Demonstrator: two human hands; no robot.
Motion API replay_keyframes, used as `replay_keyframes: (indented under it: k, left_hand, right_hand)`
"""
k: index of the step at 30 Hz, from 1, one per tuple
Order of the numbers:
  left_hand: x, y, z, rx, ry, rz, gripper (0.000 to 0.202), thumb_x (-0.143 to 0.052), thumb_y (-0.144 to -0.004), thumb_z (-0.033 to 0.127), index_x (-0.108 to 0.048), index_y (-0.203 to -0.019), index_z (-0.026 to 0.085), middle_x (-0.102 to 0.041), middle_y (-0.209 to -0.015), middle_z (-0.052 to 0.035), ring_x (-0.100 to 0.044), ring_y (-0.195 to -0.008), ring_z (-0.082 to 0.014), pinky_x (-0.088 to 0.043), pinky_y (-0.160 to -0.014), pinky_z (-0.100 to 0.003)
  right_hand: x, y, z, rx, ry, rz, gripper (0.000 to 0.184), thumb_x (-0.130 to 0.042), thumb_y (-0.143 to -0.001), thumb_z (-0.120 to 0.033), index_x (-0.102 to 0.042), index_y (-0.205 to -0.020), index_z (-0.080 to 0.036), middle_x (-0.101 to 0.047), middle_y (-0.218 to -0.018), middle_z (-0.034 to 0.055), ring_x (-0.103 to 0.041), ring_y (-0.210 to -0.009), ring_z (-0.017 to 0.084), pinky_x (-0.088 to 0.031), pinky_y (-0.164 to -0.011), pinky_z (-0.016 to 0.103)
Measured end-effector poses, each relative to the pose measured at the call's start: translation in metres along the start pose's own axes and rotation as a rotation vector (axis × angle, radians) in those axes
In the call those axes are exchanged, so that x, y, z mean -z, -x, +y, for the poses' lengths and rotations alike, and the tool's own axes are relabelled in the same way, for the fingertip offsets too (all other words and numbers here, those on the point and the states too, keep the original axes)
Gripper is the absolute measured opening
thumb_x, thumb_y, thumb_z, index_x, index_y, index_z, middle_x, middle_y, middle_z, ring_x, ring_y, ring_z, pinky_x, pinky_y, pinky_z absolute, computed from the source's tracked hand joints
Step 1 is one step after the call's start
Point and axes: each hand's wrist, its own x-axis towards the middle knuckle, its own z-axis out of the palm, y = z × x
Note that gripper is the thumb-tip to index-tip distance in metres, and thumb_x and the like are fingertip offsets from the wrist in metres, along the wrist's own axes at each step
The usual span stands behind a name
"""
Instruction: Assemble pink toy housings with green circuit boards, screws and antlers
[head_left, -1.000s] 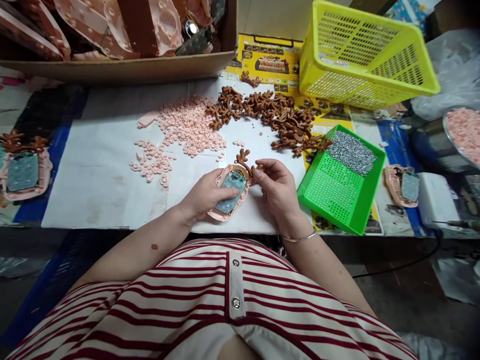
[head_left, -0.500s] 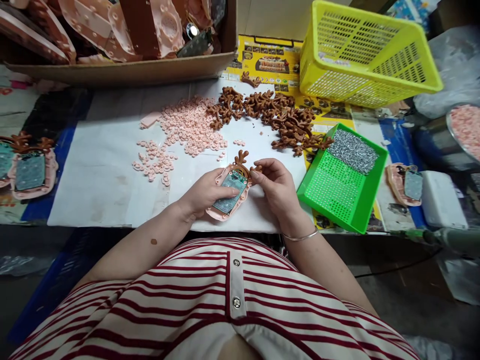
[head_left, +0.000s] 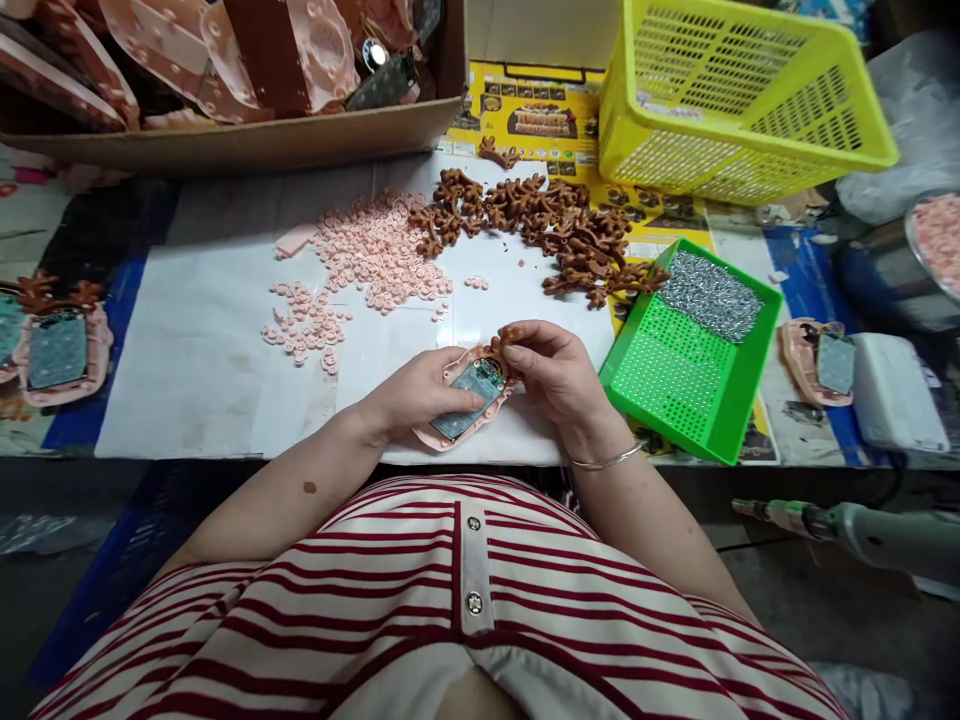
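Note:
My left hand (head_left: pixel 409 400) grips a pale pink plastic casing half (head_left: pixel 433 440) just above the front edge of the table, its thumb lying across the blue-grey circuit board (head_left: pixel 459 420) inside. The casing tilts up to the right. At its upper end, my right hand (head_left: pixel 556 375) pinches a brown antler-shaped piece (head_left: pixel 510 335) between thumb and fingers; these fingers partly cover it. Beyond the hands lie a heap of small pink plastic parts (head_left: pixel 382 250) and a pile of brown antler pieces (head_left: pixel 577 235).
On the right stands a green tray (head_left: pixel 739 400) holding small silver screws (head_left: pixel 712 295). A yellow basket (head_left: pixel 750 160) is behind it. An electric screwdriver (head_left: pixel 862 530) hangs at the lower right. Left are more casings (head_left: pixel 67 350) and a cardboard box (head_left: pixel 300 140) of parts.
The antler piece has come away from its place across the casing's top, within my right fingers. The casing has turned slightly clockwise. The screwdriver at the right has swung lower.

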Motion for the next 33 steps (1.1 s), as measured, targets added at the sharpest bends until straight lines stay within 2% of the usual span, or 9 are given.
replay_keyframes:
  k: [5, 12, 24, 29, 33]
  left_hand:
    - [0.0, -0.001, -0.001, 0.006, -0.022, 0.015, 0.035, -0.077, -0.065, 0.023, -0.064, -0.096, 0.014, -0.071, -0.085, -0.0058, -0.066, -0.074, -0.0178, -0.049, -0.068, -0.027]
    - [-0.002, -0.002, -0.002, -0.012, -0.155, 0.076, 0.03, -0.074, -0.067, 0.024, -0.064, -0.093, 0.016, -0.071, -0.084, -0.0054, -0.067, -0.074, -0.0191, -0.051, -0.068, -0.028]
    - [-0.001, -0.001, 0.0, 0.019, -0.169, 0.016, 0.035, -0.074, -0.068, 0.024, -0.062, -0.099, 0.014, -0.07, -0.085, -0.0042, -0.066, -0.075, -0.0175, -0.051, -0.068, -0.028]
    - [0.0, -0.001, -0.002, 0.023, -0.138, 0.04, 0.036, -0.076, -0.067, 0.024, -0.061, -0.098, 0.015, -0.071, -0.083, -0.0026, -0.067, -0.073, -0.0173, -0.052, -0.068, -0.028]
    - [0.0, -0.002, 0.001, 0.006, -0.027, -0.025, 0.036, -0.078, -0.065, 0.02, -0.063, -0.097, 0.013, -0.072, -0.083, -0.0038, -0.067, -0.073, -0.0164, -0.051, -0.07, -0.027]
  right_hand:
    - [-0.002, -0.001, -0.002, -0.035, -0.033, 0.028, 0.036, -0.094, -0.059, -0.043, -0.074, -0.082, -0.024, -0.073, -0.081, -0.0017, -0.064, -0.071, 0.012, -0.054, -0.061, 0.026]
    - [-0.009, 0.006, -0.006, 0.026, 0.072, 0.052, 0.037, -0.091, -0.065, -0.045, -0.067, -0.081, -0.022, -0.066, -0.074, -0.0028, -0.057, -0.063, 0.01, -0.051, -0.06, 0.026]
    - [-0.007, 0.003, -0.019, -0.115, 0.11, -0.02, 0.041, -0.09, -0.061, -0.044, -0.064, -0.079, -0.018, -0.062, -0.069, -0.0035, -0.052, -0.056, 0.008, -0.044, -0.053, 0.025]
    - [-0.011, 0.004, -0.02, -0.026, 0.337, 0.099, 0.033, -0.085, -0.066, -0.041, -0.066, -0.08, -0.019, -0.063, -0.07, -0.0017, -0.054, -0.063, 0.011, -0.045, -0.058, 0.027]
    - [-0.006, 0.0, -0.02, -0.135, 0.143, -0.005, 0.04, -0.089, -0.063, -0.047, -0.068, -0.081, -0.019, -0.065, -0.071, -0.0024, -0.053, -0.06, 0.009, -0.046, -0.058, 0.026]
